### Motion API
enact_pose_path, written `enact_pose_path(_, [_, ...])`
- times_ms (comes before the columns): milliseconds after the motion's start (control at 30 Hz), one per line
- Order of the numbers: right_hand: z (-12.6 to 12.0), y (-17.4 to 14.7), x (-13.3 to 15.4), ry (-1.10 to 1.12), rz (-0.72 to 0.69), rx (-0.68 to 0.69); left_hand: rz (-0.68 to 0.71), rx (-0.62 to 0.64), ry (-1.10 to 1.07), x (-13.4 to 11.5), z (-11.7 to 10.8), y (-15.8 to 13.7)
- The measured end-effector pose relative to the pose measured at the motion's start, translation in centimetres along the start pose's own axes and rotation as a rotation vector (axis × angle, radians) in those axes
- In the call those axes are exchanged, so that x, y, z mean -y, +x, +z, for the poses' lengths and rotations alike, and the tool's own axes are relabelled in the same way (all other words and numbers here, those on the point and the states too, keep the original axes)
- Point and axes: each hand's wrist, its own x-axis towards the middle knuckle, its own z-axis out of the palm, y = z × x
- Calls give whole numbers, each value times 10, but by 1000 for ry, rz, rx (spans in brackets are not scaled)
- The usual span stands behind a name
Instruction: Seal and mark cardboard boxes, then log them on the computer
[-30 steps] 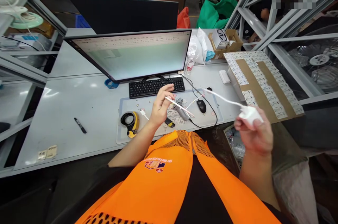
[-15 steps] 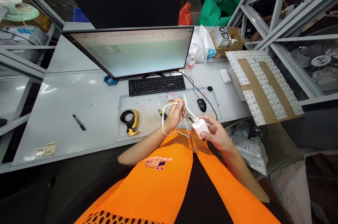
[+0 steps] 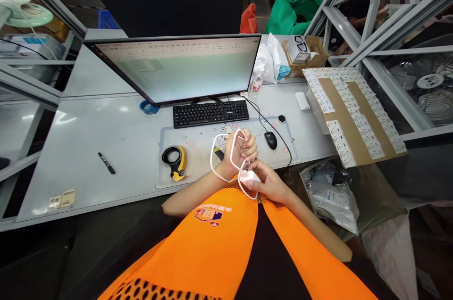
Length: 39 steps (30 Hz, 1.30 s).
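Note:
My left hand [image 3: 241, 150] is closed on a white charging cable [image 3: 213, 153], which hangs in loose loops around the hand and wrist. Close below it, my right hand [image 3: 269, 182] grips a white charger plug [image 3: 249, 176], with the thumb along its lower side. Part of the cable curves down in front of my orange vest [image 3: 215, 248]. Where the cable meets the charger is hard to make out. Behind my left wrist, a small yellow and black tool [image 3: 219, 153] lies partly hidden on the desk mat [image 3: 198, 163].
A monitor [image 3: 191, 69] and keyboard [image 3: 211, 113] stand ahead, with a mouse [image 3: 271, 140] to the right. Left of my hands sit a tape dispenser [image 3: 180, 163] and a marker [image 3: 106, 163]. A cardboard sheet of labels [image 3: 354, 116] leans at the right; a bag of packages [image 3: 332, 196] lies below.
My right hand has brought the charger left and slightly down, close to my left hand. The left fingers have curled round the cable, and its loops have shifted.

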Motion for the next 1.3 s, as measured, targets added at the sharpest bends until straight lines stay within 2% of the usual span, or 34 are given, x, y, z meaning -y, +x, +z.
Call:
enact_pose_path(100, [6,1,-1,191,81,-4,44,-19,33,-3,2,0])
enact_pose_path(300, [7,8,-2,371,180,-41,92,-16,111,-2,-7,4])
enact_pose_path(400, [7,12,1,330,253,-8,119,54,224,3,-17,7])
enact_pose_path(500, [7,15,6,177,270,10,96,130,288,6,-32,12])
enact_pose_path(633, [-4,19,10,40,244,-134,51,205,389,2,-61,25])
enact_pose_path(767, [-36,27,5,45,292,-295,-36,232,564,-3,-91,47])
enact_pose_path(833, [-63,35,-1,50,310,-374,-94,214,634,-3,-102,61])
enact_pose_path(900, [-100,47,-10,36,308,-489,-101,104,687,-6,-109,75])
enact_pose_path(1000, [-174,77,-30,-68,317,-708,24,-78,767,-19,-101,90])
enact_pose_path(1067, [-231,106,-46,-163,346,-816,130,-45,783,-36,-78,92])
enact_pose_path(1167, [-318,164,-76,-279,395,-904,199,197,656,-65,-20,88])
enact_pose_path(1233, [-372,207,-97,-358,437,-941,133,297,517,-80,23,90])
enact_pose_path(1300, [-419,250,-118,-437,475,-956,41,305,415,-89,57,101])
